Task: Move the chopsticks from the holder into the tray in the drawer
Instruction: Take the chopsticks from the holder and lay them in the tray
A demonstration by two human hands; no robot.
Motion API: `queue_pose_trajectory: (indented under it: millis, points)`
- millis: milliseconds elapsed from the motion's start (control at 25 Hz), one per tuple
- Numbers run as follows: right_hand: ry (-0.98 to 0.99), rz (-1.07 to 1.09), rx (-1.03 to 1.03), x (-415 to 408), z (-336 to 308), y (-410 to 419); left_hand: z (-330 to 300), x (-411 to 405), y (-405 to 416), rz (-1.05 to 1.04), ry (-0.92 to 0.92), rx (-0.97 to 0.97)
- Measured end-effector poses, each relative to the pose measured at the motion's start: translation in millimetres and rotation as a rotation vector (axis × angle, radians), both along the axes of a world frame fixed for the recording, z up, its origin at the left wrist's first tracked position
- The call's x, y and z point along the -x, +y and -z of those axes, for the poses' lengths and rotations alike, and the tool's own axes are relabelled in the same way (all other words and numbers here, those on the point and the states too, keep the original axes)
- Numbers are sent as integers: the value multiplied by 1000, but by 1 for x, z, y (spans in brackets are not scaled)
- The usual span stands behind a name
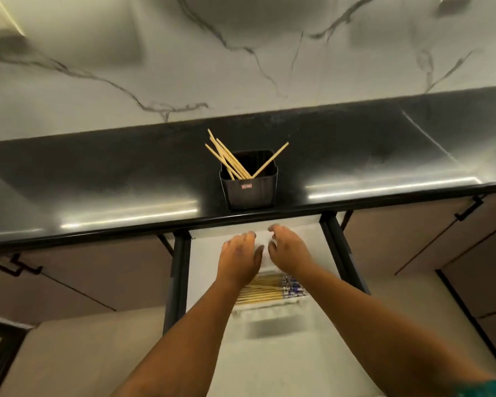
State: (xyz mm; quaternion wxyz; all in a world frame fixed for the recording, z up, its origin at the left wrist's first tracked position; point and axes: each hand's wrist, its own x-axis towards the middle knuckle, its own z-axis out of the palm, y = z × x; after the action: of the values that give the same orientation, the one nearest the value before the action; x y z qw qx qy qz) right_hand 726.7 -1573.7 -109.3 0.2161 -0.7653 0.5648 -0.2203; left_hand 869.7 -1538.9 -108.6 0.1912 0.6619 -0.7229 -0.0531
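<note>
Pale wooden chopsticks already fill the white tray in the open drawer, yet about six more lean in the dark square holder on the black counter, while the left hand and right hand hover above the drawer, fingers loosely curled and empty.

You stand in a home kitchen. A glossy black countertop runs across the middle of the frame, backed by a white marble-veined wall filling the top. Below the counter sit brown cabinet fronts with black bar handles at the left and right edges. At the centre a white drawer stands pulled out on dark runners, and a black holder with wooden chopsticks rests on the counter just above it.
</note>
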Motion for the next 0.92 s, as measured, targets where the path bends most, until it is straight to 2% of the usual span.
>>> queue_pose_trajectory:
  millis: [120, 240, 360, 520, 640, 840, 920]
  points:
    - [-102, 8, 57, -10, -63, -31, -59, -9, -20, -135, 188, 151]
    - [-181, 56, -20, -26, -115, -66, -103, -22, -42, -221, 384, 142]
    - [-30, 12, -80, -40, -145, -94, -128, -28, -61, -160, 441, -7]
    - [124, 19, -179, -50, -154, -128, -127, -41, -86, -222, 535, 38]
    - [192, 108, -250, -60, -145, -151, -110, -45, -96, -299, 426, 141]
    - [310, 71, -339, -84, -128, -182, -79, -54, -110, -145, 79, 176]
    - [263, 86, -298, -91, -120, -193, -72, -60, -114, -84, 97, 166]
